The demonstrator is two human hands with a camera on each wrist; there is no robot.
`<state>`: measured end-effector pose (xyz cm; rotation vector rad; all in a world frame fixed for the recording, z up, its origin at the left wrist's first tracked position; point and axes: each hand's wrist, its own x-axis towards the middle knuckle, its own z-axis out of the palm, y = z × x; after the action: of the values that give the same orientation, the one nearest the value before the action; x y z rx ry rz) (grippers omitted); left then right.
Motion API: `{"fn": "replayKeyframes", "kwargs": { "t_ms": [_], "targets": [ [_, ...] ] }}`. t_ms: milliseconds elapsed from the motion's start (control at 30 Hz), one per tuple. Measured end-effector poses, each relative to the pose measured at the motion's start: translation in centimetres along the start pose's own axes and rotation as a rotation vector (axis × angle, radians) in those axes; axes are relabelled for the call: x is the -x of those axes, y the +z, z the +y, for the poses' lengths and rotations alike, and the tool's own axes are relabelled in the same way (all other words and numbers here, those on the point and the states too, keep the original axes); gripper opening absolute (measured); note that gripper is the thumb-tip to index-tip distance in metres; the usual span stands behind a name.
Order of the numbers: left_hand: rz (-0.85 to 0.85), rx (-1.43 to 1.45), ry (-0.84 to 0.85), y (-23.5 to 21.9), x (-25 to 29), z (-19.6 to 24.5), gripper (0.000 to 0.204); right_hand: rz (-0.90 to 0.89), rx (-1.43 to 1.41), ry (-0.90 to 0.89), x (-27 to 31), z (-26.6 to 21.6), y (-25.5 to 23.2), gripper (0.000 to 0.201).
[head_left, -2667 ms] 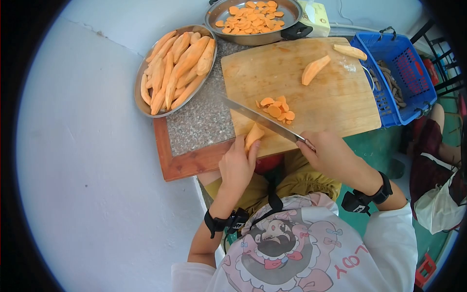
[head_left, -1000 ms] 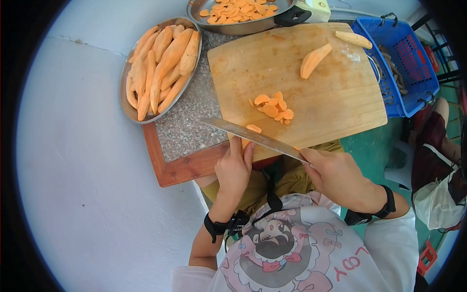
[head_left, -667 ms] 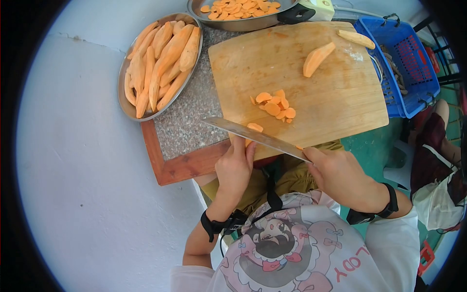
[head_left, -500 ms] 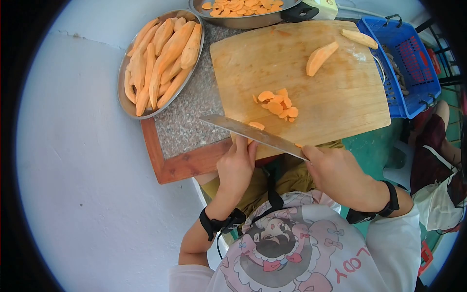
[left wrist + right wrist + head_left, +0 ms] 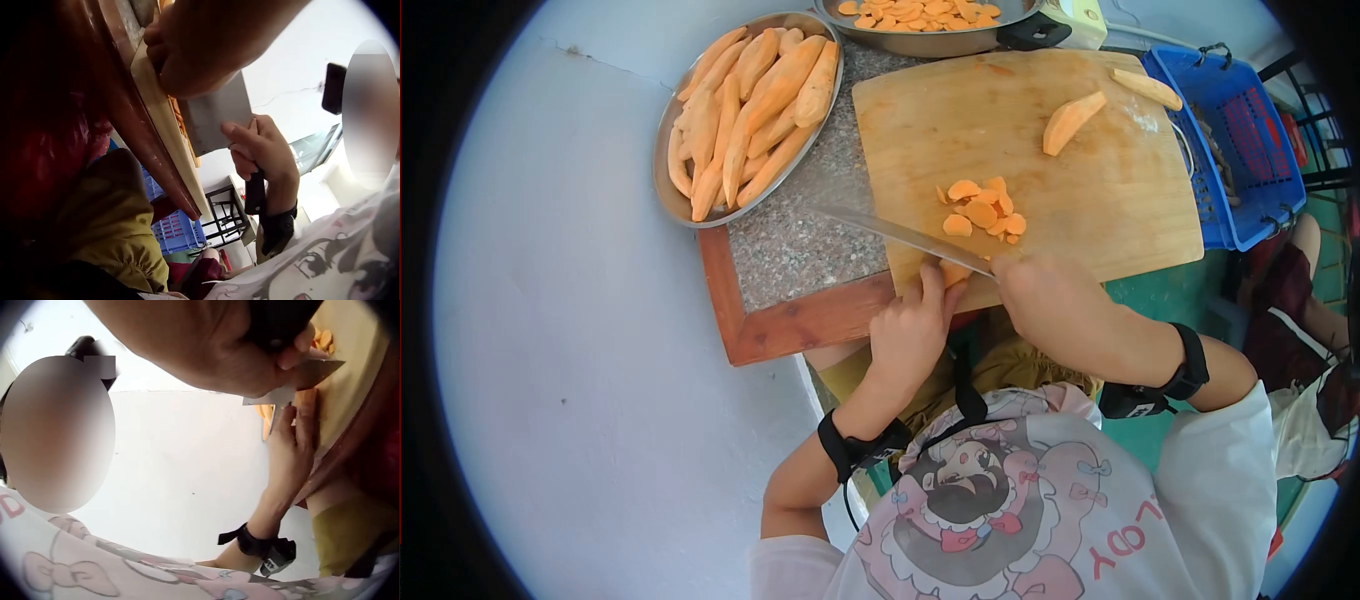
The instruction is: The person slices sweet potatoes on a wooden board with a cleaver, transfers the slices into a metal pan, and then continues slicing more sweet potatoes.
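Note:
At the near left edge of the wooden cutting board [image 5: 1040, 160], my left hand [image 5: 908, 330] holds a peeled sweet potato [image 5: 956, 272] between thumb and fingers. My right hand [image 5: 1055, 310] grips the handle of a broad-bladed cleaver [image 5: 895, 232]. Its blade crosses just beyond the left fingertips, pointing left, and covers part of the sweet potato. In the left wrist view the wide cleaver blade [image 5: 219, 115] stands on edge over the board. Thin orange slices [image 5: 982, 208] lie in a small heap beyond the blade, one a little apart on the near side.
An oval metal tray [image 5: 668, 180] heaped with peeled sweet potatoes stands at left. A metal pan [image 5: 940, 42] of slices is at the back. Two larger sweet potato pieces [image 5: 1072, 122] lie far right on the board. Beyond it is a blue basket [image 5: 1260, 150]; another person sits at right.
The cleaver and both hands have shifted forward and right in view. A fresh slice now lies on the near side of the heap. My left hand keeps hold of the sweet potato.

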<state>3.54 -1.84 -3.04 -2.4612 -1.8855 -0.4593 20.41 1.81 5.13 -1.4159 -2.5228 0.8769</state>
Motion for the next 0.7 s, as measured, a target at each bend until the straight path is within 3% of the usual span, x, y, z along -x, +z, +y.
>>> {"fn": "replayKeyframes", "kwargs": {
  "t_ms": [133,200,300,500,700],
  "targets": [
    [0.034,0.028,-0.002,0.1,0.0,-0.2,0.034,-0.096,-0.096,0.114,-0.6,0.8,-1.1,0.008],
    [0.023,0.11,-0.046,-0.2,0.1,-0.2,0.033,0.01,-0.168,0.204,0.2,0.4,-2.0,0.013],
    [0.011,0.128,-0.153,-1.8,-0.2,0.4,0.031,0.109,-0.163,0.132,1.7,0.6,-2.9,0.016],
    [0.147,0.183,-0.156,-1.0,0.0,0.2,0.03,0.054,-0.226,0.217,3.9,0.4,-2.4,0.015],
    [0.136,0.194,-0.092,-0.2,0.3,0.0,0.033,0.076,-0.209,0.199,4.8,0.7,-1.4,0.014]
  ]
}}
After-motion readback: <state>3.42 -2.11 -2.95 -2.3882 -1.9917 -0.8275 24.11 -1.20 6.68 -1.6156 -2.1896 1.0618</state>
